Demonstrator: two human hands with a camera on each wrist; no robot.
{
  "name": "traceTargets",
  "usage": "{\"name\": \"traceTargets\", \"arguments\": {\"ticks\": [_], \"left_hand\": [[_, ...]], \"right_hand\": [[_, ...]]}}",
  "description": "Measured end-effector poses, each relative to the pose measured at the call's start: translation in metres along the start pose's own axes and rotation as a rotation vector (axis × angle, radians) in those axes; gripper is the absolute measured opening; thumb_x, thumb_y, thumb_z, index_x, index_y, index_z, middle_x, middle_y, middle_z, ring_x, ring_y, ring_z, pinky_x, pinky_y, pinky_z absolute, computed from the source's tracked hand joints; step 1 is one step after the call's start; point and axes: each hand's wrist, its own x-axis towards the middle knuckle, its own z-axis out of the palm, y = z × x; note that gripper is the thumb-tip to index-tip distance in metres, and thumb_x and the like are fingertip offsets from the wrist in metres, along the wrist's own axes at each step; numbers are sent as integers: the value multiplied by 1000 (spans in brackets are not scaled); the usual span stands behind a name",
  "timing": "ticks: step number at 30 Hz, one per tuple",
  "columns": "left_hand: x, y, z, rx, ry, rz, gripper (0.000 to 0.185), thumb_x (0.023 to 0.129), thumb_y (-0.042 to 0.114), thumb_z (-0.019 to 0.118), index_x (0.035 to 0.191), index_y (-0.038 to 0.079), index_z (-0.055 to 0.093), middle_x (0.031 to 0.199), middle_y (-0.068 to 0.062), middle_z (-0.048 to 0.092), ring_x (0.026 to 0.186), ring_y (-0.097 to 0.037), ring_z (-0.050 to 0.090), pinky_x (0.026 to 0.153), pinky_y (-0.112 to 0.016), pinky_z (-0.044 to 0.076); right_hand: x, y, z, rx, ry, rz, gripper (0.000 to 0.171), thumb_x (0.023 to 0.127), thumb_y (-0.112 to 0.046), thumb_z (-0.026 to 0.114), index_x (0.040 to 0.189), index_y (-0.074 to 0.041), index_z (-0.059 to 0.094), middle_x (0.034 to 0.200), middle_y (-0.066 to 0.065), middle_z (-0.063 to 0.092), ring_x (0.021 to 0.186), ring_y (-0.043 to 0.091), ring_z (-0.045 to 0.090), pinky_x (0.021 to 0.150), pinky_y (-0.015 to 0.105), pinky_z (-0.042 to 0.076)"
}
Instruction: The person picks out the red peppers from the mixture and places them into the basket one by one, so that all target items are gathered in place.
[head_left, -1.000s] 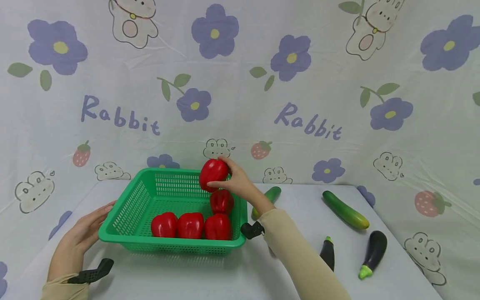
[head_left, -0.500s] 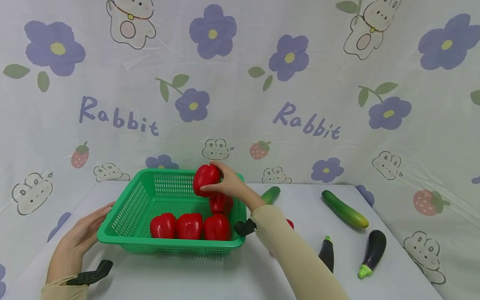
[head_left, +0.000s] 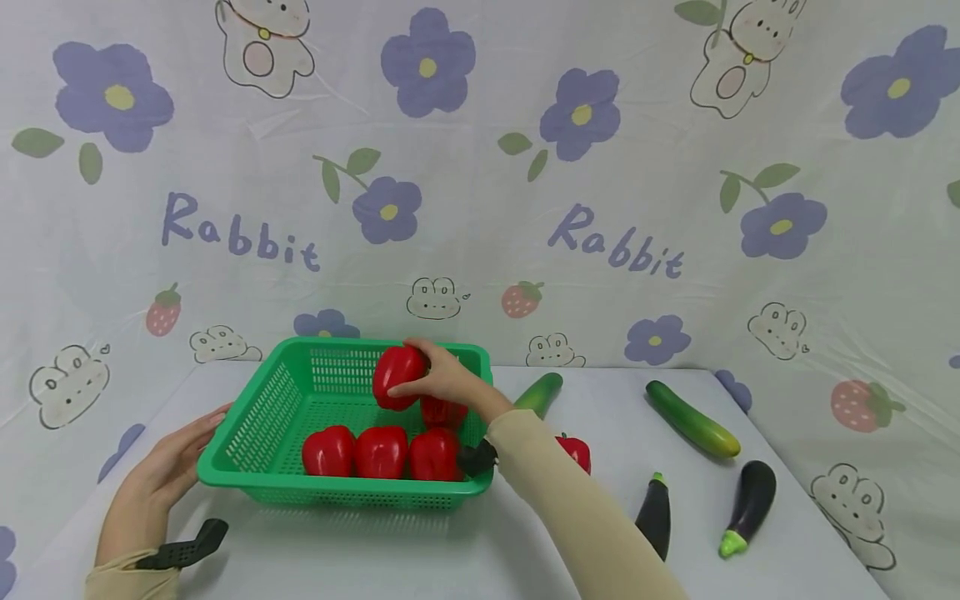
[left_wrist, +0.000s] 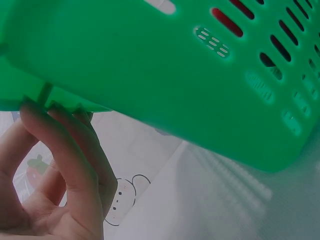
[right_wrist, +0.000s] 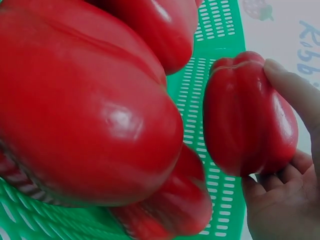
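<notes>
My right hand (head_left: 442, 377) grips a red bell pepper (head_left: 397, 377) and holds it over the inside of the green basket (head_left: 247, 425), near its back right corner. In the right wrist view the held pepper (right_wrist: 247, 115) sits between my thumb and fingers above the mesh floor. Several other red peppers (head_left: 381, 451) lie in a row along the basket's front wall, with one more (head_left: 442, 412) behind them. My left hand (head_left: 168, 467) rests with straight fingers against the basket's left rim (left_wrist: 45, 100).
Right of the basket lie another red pepper (head_left: 576, 451), two cucumbers (head_left: 538, 392) (head_left: 690, 418) and two dark eggplants (head_left: 654, 515) (head_left: 746, 505) on the white table. A flowered cloth backdrop rises behind the table.
My right hand has carried the pepper left and down, from above the basket's right rim to over its inside. The left hand stayed on the rim.
</notes>
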Motion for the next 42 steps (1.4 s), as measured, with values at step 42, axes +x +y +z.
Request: {"name": "traceTargets", "arguments": {"ticks": [42], "left_hand": [[0,1,0,26,28,-2,33,98,15,36,113,24,64,109,10,65,99,-7,62,82,-26,52]], "right_hand": [[15,11,34,-109,-107,41,82,72,-32,75,141,-21,31,133,3,45,116,20,46,86,39,50]]}}
